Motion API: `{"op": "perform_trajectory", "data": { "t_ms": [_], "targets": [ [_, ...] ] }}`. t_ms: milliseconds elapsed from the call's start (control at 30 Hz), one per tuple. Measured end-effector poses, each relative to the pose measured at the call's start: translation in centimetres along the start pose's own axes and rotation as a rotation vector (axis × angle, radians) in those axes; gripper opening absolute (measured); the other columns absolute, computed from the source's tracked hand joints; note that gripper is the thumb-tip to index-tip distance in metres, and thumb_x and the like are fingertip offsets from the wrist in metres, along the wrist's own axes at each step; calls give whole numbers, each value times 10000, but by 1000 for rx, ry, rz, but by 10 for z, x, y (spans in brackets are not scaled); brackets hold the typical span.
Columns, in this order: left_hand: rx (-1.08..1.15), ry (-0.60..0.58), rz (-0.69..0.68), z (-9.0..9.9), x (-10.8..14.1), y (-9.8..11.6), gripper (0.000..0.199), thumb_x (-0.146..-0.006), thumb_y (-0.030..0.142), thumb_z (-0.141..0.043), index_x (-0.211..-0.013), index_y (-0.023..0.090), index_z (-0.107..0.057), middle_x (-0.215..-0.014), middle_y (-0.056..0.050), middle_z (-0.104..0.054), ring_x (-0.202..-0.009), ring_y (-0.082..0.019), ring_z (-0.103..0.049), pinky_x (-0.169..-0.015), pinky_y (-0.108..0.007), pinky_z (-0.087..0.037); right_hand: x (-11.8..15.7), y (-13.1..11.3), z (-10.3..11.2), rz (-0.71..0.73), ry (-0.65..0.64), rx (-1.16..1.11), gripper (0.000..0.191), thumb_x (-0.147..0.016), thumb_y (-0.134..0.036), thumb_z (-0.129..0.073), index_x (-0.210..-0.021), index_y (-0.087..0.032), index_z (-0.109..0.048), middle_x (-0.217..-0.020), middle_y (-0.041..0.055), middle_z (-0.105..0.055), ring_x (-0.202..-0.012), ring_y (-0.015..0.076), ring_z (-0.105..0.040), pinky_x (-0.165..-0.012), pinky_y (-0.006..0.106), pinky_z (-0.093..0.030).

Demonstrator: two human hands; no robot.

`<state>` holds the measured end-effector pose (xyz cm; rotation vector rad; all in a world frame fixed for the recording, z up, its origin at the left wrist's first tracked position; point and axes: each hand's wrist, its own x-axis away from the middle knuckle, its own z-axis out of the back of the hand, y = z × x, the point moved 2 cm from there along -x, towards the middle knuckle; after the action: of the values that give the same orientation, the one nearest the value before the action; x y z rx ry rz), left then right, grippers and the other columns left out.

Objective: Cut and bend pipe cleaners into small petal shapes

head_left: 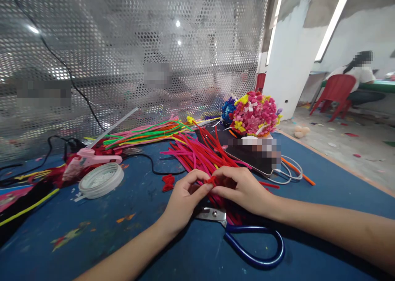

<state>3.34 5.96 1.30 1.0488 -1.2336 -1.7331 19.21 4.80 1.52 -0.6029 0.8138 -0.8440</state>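
Note:
Between the fingertips of my left hand (191,192) and my right hand (242,188) is a small red pipe-cleaner piece (212,181), pinched from both sides and partly covered by the fingers. Beneath and behind my hands spreads a bundle of red and pink pipe cleaners (197,151). Scissors with blue handles (279,248) lie on the table just in front of my hands, the blade ends hidden under my left hand. Left of my left hand rests a finished-looking red pipe-cleaner shape (168,182).
On the blue table (148,248) stand a white lid with small beads (101,180) and a pink glue gun (95,157). Green and pink pipe cleaners (145,135) lie behind. A phone (253,159) with a white cable and a flower bouquet (256,114) are at right. A person (354,73) sits beyond.

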Motion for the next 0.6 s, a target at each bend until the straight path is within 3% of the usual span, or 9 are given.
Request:
{"op": "perform_trajectory", "data": {
  "t_ms": [167, 367, 600],
  "targets": [
    [-81, 66, -46, 0, 7, 1, 153, -765, 279, -630, -900, 223, -585, -825, 29, -578, -704, -94, -527, -631, -199, -417, 3, 3, 1, 215, 104, 175, 161, -864, -198, -485, -929, -171, -630, -863, 40, -680, -777, 129, -620, -703, 227, -450],
    [-348, 79, -256, 3, 12, 8, 191, -748, 236, -661, -935, 278, -675, -876, 19, -640, -748, -96, -559, -676, -195, -428, 3, 7, -2, 287, 159, 304, 165, -853, -199, -498, -808, -161, -652, -680, 31, -661, -603, 121, -591, -575, 209, -425],
    [-340, 113, -325, 3, 11, 8, 158, -725, 200, -681, -878, 224, -713, -787, -8, -685, -688, -105, -605, -628, -189, -462, 3, 6, -4, 357, 161, 333, 248, -893, -225, -445, -764, -160, -647, -630, 25, -636, -561, 106, -554, -546, 202, -390]
  ]
}}
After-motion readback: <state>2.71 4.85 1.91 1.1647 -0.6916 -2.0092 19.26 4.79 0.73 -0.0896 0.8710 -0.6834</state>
